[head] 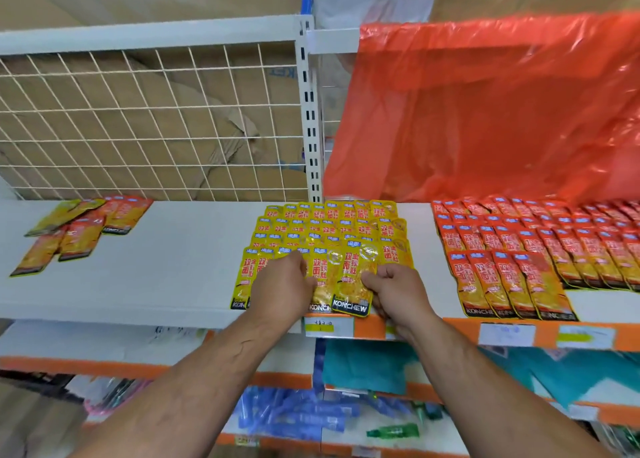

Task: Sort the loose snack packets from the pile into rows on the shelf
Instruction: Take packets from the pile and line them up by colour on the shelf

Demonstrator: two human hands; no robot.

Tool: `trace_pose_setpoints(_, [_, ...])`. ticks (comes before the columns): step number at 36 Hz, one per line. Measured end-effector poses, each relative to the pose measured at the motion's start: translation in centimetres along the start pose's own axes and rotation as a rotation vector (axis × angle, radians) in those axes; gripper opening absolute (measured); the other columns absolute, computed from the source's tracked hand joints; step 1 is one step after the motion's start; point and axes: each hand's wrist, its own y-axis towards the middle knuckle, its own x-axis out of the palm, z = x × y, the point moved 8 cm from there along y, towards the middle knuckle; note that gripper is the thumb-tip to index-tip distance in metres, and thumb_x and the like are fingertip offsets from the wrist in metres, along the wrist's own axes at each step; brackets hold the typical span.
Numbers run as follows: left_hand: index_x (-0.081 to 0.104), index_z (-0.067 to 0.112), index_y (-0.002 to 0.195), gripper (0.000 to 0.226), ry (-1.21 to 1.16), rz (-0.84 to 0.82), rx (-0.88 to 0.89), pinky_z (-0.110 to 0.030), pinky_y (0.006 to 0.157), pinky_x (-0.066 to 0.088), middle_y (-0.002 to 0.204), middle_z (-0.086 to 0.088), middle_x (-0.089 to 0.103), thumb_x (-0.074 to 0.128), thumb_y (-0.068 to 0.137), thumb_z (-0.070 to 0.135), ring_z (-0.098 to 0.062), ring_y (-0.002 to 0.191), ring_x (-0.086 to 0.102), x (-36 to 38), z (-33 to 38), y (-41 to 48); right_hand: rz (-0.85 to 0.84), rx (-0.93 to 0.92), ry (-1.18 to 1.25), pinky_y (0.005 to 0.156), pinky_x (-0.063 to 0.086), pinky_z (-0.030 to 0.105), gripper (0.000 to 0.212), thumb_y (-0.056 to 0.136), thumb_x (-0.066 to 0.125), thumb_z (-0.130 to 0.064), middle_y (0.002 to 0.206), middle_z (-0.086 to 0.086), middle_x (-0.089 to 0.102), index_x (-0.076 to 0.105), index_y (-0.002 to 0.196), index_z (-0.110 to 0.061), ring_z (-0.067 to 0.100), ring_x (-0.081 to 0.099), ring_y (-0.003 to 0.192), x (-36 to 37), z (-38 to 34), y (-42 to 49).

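Note:
Several rows of yellow snack packets (332,229) lie overlapped in the middle of the white shelf (166,270). To the right lie rows of red snack packets (540,242). A loose pile of mixed packets (79,229) sits at the shelf's far left. My left hand (282,284) rests on the front row of yellow packets, fingers curled onto them. My right hand (394,286) pinches a yellow packet (355,284) at its right edge, at the front of the yellow rows.
A red plastic bag (485,111) hangs behind the red rows. A white wire grid (138,125) backs the left section, with a slotted upright (311,118) between sections. Orange price strips (519,333) edge the shelf front. Lower shelves hold blue and green items.

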Motion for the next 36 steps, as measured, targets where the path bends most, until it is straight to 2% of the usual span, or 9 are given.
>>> trace_pose_setpoints(3, [0.061, 0.019, 0.092, 0.017, -0.012, 0.055, 0.042, -0.037, 0.069, 0.052, 0.087, 0.001, 0.067, 0.065, 0.085, 0.034, -0.024, 0.083, 0.063, -1.1, -0.3, -0.3, 0.053, -0.008, 0.005, 0.049, 0.022, 0.028, 0.049, 0.086, 0.073, -0.02, 0.05, -0.004, 0.027, 0.038, 0.053, -0.02, 0.018, 0.027, 0.048, -0.3, -0.3, -0.3])
trace_pose_setpoints(6, [0.063, 0.02, 0.099, 0.017, 0.003, 0.088, 0.078, -0.035, 0.069, 0.05, 0.095, 0.002, 0.065, 0.06, 0.089, 0.034, -0.023, 0.089, 0.061, -1.9, -0.5, -0.7, 0.07, 0.023, 0.036, 0.039, 0.026, 0.021, 0.042, 0.091, 0.07, -0.012, 0.048, 0.001, 0.03, 0.038, 0.063, -0.018, 0.017, 0.03, 0.036, -0.5, -0.6, -0.5])
trace_pose_setpoints(14, [0.066, 0.017, 0.101, 0.018, -0.041, 0.114, 0.178, -0.033, 0.073, 0.047, 0.097, -0.002, 0.062, 0.06, 0.089, 0.029, -0.023, 0.094, 0.057, -2.2, -1.5, -1.1, 0.075, 0.056, -0.176, 0.039, 0.04, 0.024, 0.024, 0.09, 0.071, -0.01, 0.06, 0.016, 0.048, 0.05, 0.079, -0.013, 0.016, 0.044, 0.033, -0.5, -1.7, -0.6])
trace_pose_setpoints(19, [0.065, 0.02, 0.103, 0.019, -0.056, 0.084, 0.169, -0.035, 0.074, 0.049, 0.098, -0.001, 0.061, 0.06, 0.088, 0.031, -0.022, 0.094, 0.055, -2.0, -2.1, -1.3, 0.006, 0.056, -0.315, 0.039, 0.041, 0.024, 0.04, 0.088, 0.072, -0.009, 0.047, 0.011, 0.049, 0.043, 0.062, -0.016, 0.018, 0.047, 0.033, 0.9, -1.7, -0.2])
trace_pose_setpoints(21, [0.064, 0.021, 0.102, 0.019, -0.054, 0.064, 0.167, -0.034, 0.074, 0.049, 0.097, 0.001, 0.06, 0.06, 0.089, 0.033, -0.021, 0.094, 0.055, -1.8, -2.3, -1.3, 0.024, 0.025, -0.415, 0.039, 0.044, 0.028, 0.043, 0.086, 0.074, -0.011, 0.043, 0.006, 0.047, 0.042, 0.057, -0.017, 0.022, 0.056, 0.037, 1.2, -2.0, -0.1])
trace_pose_setpoints(23, [0.064, 0.022, 0.102, 0.018, -0.054, 0.052, 0.169, -0.033, 0.074, 0.049, 0.096, 0.001, 0.06, 0.06, 0.089, 0.034, -0.02, 0.094, 0.055, -1.7, -2.5, -1.4, 0.073, -0.032, -0.536, 0.049, 0.054, 0.042, 0.041, 0.082, 0.077, -0.018, 0.047, 0.004, 0.05, 0.045, 0.056, -0.018, 0.032, 0.066, 0.054, 1.3, -2.7, -0.1])
trace_pose_setpoints(26, [0.064, 0.022, 0.103, 0.019, -0.055, 0.056, 0.181, -0.032, 0.074, 0.048, 0.097, 0.001, 0.06, 0.06, 0.09, 0.034, -0.019, 0.093, 0.055, -1.8, -2.5, -1.6, 0.136, -0.068, -0.549, 0.06, 0.057, 0.052, 0.038, 0.08, 0.078, -0.022, 0.055, 0.007, 0.054, 0.047, 0.057, -0.017, 0.036, 0.066, 0.063, 1.2, -3.6, -0.2])
trace_pose_setpoints(32, [0.064, 0.021, 0.108, 0.021, -0.052, 0.063, 0.187, -0.028, 0.073, 0.042, 0.102, 0.001, 0.06, 0.06, 0.091, 0.034, -0.018, 0.095, 0.055, -2.1, -2.6, -1.9, 0.147, -0.048, -0.545, 0.059, 0.057, 0.055, 0.037, 0.081, 0.077, -0.021, 0.06, 0.011, 0.058, 0.046, 0.061, -0.017, 0.037, 0.069, 0.066, 1.2, -3.2, 0.2])
trace_pose_setpoints(36, [0.063, 0.021, 0.112, 0.024, -0.048, 0.057, 0.173, -0.028, 0.075, 0.044, 0.105, 0.001, 0.061, 0.058, 0.091, 0.033, -0.018, 0.097, 0.055, -2.1, -3.0, -2.2, 0.136, -0.062, -0.615, 0.065, 0.058, 0.05, 0.034, 0.083, 0.076, -0.023, 0.071, 0.022, 0.067, 0.048, 0.065, -0.016, 0.038, 0.069, 0.071, 1.3, -3.1, -0.1])
